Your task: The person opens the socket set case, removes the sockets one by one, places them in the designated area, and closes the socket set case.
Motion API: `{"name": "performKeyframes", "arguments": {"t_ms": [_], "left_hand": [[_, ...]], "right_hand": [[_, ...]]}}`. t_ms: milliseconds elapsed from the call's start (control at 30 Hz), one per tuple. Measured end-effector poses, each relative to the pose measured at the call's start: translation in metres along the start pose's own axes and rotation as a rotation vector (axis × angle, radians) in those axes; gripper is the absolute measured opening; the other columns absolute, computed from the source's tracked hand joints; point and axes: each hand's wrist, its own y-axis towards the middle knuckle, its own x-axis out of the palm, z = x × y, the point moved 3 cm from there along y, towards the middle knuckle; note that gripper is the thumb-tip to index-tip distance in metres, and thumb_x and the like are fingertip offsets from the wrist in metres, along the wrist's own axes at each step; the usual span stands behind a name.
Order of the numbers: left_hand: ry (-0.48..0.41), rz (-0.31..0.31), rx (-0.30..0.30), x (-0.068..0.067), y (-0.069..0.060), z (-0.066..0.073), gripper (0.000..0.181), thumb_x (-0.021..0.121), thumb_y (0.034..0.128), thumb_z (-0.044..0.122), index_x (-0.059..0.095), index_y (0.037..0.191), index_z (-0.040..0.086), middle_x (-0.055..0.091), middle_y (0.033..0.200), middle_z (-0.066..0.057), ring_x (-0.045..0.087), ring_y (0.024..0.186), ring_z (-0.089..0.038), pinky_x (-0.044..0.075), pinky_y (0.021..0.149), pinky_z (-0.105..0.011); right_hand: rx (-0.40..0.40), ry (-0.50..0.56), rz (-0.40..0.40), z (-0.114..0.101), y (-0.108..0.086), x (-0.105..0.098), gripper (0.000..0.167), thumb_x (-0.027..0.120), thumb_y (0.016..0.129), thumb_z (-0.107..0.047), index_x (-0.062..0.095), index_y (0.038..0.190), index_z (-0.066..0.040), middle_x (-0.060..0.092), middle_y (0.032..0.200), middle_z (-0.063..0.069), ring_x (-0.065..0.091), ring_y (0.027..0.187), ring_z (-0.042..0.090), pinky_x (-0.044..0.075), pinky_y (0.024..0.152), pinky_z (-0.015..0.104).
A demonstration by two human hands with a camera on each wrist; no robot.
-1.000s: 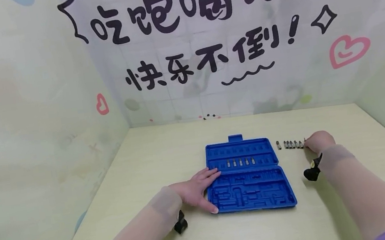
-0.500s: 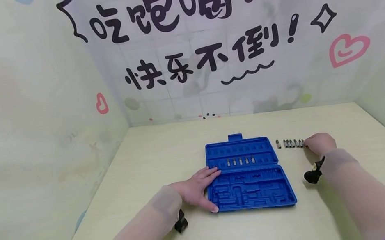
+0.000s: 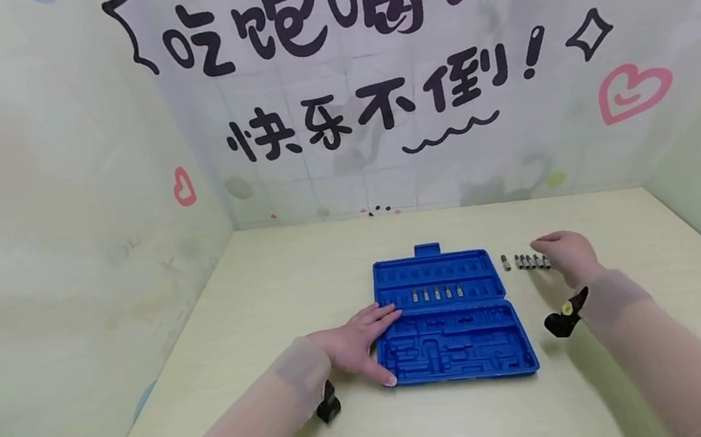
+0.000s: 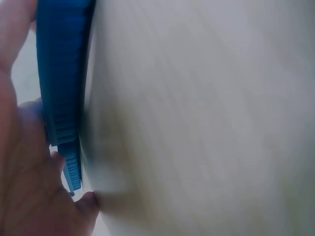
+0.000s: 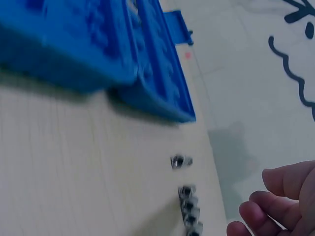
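An open blue plastic tool case (image 3: 463,379) lies flat on the table, its moulded recesses facing up. Several small metal screwdriver bits (image 3: 437,294) stand in a row within its far half. My left hand (image 3: 352,346) rests at the case's left edge with fingers spread; the left wrist view has it beside the blue side wall (image 4: 64,73). Right of the case lie a single bit (image 3: 505,263) and a tight row of more bits (image 3: 532,262). Above that row hovers my right hand (image 3: 570,257), its fingers loosely bent. Nothing shows between thumb and fingers (image 5: 288,179) in the right wrist view.
The pale wooden table (image 3: 265,284) is closed in by printed sheets at the back and both sides. A blue latch tab (image 3: 426,249) sticks out from the case's far edge. Each wrist carries a small black camera mount (image 3: 566,318).
My right hand has come away from the right end of the loose row, lifting and shifting slightly left and back. The row stays in place. The left hand and case have not moved.
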Motion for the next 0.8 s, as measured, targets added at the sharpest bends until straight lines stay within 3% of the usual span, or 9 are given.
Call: {"name": "performKeyframes", "arguments": {"t_ms": [133,400,500,700,800], "left_hand": [[-0.012,0.003,0.01,-0.001,0.0,0.0,0.109,0.073,0.0738,0.062,0.01,0.156,0.029,0.003,0.161,0.01,-0.005,0.147,-0.017,0.016,0.115,-0.049],[-0.005,0.01,0.018,-0.001,0.0,0.001,0.108,0.074,0.0749,0.059,0.011,0.156,0.027,0.004,0.161,0.009,-0.005,0.147,-0.017,0.015,0.115,-0.048],[-0.006,0.01,0.018,0.0,0.0,0.001,0.108,0.074,0.0749,0.059,0.011,0.156,0.027,0.005,0.161,0.009,-0.004,0.147,-0.017,0.015,0.115,-0.048],[-0.012,0.01,0.02,-0.001,-0.001,0.001,0.108,0.074,0.0749,0.059,0.011,0.156,0.027,0.004,0.161,0.008,-0.004,0.147,-0.017,0.016,0.115,-0.049],[-0.016,0.009,0.019,-0.002,0.0,0.001,0.108,0.074,0.0748,0.06,0.011,0.156,0.027,0.004,0.161,0.008,-0.005,0.147,-0.017,0.016,0.115,-0.05]], "right_hand": [[-0.021,0.129,-0.02,-0.019,-0.004,0.029,0.054,0.048,0.101,-0.028,0.042,0.139,0.01,0.037,0.143,0.031,0.035,0.13,0.045,0.031,0.106,0.055],[0.002,0.148,-0.059,-0.037,-0.012,0.081,0.048,0.055,0.099,-0.026,0.049,0.134,0.006,0.043,0.14,0.025,0.039,0.129,0.04,0.031,0.107,0.054],[0.018,0.114,-0.051,-0.038,-0.016,0.094,0.045,0.058,0.097,-0.026,0.053,0.131,0.004,0.048,0.137,0.023,0.044,0.124,0.038,0.033,0.105,0.054],[0.025,-0.043,0.011,-0.036,-0.024,0.111,0.038,0.066,0.092,-0.029,0.065,0.12,-0.004,0.056,0.129,0.019,0.038,0.12,0.043,0.018,0.101,0.06],[0.006,-0.112,0.032,-0.035,-0.026,0.116,0.036,0.067,0.09,-0.03,0.068,0.117,-0.005,0.057,0.127,0.02,0.034,0.121,0.044,0.017,0.099,0.06]]}}
